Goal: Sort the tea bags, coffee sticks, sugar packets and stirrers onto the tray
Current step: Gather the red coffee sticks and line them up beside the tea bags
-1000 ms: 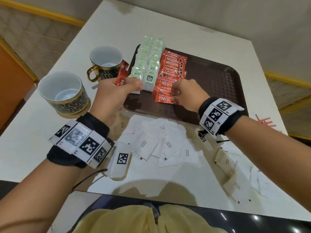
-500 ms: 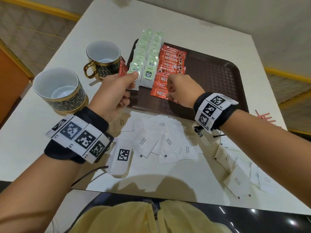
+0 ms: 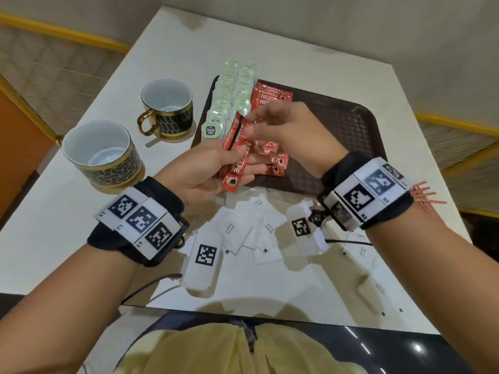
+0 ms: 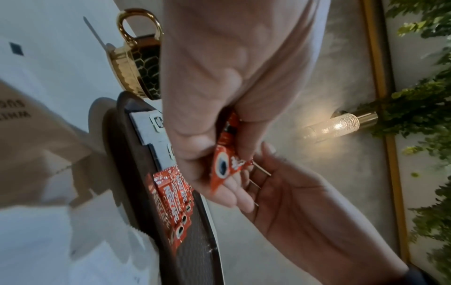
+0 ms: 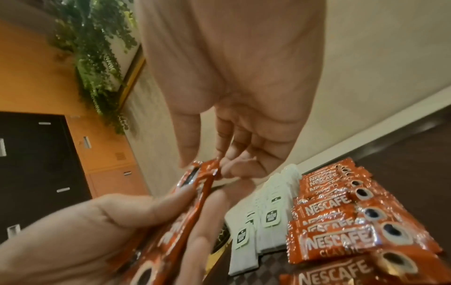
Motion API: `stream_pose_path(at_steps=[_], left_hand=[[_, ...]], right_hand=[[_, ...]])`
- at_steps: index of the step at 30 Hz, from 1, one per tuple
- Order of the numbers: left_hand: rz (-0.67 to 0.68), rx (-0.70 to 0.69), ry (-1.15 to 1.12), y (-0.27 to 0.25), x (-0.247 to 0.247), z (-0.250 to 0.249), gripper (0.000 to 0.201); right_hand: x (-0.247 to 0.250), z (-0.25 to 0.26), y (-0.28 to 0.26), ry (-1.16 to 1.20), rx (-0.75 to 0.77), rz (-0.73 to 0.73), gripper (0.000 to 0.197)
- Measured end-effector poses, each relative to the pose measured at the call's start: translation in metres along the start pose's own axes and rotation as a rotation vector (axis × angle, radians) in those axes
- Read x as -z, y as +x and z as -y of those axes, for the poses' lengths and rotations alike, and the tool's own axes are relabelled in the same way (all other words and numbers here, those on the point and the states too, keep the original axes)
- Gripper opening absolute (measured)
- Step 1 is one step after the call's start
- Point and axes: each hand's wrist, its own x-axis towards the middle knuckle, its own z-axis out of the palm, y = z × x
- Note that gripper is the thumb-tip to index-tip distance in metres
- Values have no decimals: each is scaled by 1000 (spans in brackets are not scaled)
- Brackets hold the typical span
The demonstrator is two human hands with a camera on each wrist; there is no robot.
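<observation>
My left hand (image 3: 232, 160) grips a small bundle of red coffee sticks (image 3: 234, 168) just above the tray's near left corner. My right hand (image 3: 249, 125) pinches the top end of one stick of that bundle (image 5: 207, 169). The dark brown tray (image 3: 351, 125) holds two rows of pale green tea bags (image 3: 232, 95) along its left side. Beside them lies a row of red coffee sticks (image 3: 272, 97), partly hidden by my hands. White sugar packets (image 3: 243, 228) lie scattered on the table in front of the tray. Red stirrers (image 3: 424, 195) show behind my right wrist.
Two black-and-gold cups (image 3: 167, 109) (image 3: 100, 152) stand left of the tray on the white table (image 3: 67, 225). More sugar packets (image 3: 361, 252) lie at the near right. The tray's right half (image 3: 337, 147) is bare. The table's front edge runs close to my body.
My right hand left the row of sticks on the tray and came up to the bundle. My left hand drew the bundle back and to the right, off the tea bags.
</observation>
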Motion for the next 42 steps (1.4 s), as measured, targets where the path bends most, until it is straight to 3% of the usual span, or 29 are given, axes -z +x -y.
stream_pose_path(at_steps=[2, 5, 8, 15, 23, 29, 34, 42], left_hand=[[33, -7, 8, -1, -4, 2, 17], [67, -7, 66, -2, -8, 5, 32], [-22, -5, 117, -1, -3, 6, 37], [-137, -119, 578, -7, 4, 5, 25], [-60, -3, 353, -1, -19, 6, 22], [-65, -59, 467, 2, -16, 13, 27], [-115, -106, 464, 3, -15, 13, 21], [-186, -153, 481, -1, -38, 13, 28]], right_hand=[[-1, -3, -5, 15, 1, -30, 23], [6, -8, -14, 60, -31, -93, 24], [17, -8, -30, 139, -56, -110, 17], [30, -20, -61, 276, -151, -127, 15], [21, -25, -74, 358, -143, -151, 11], [19, -20, -78, 294, -118, -159, 11], [22, -15, -77, 212, -54, -189, 13], [34, -16, -79, 171, -35, -260, 23]])
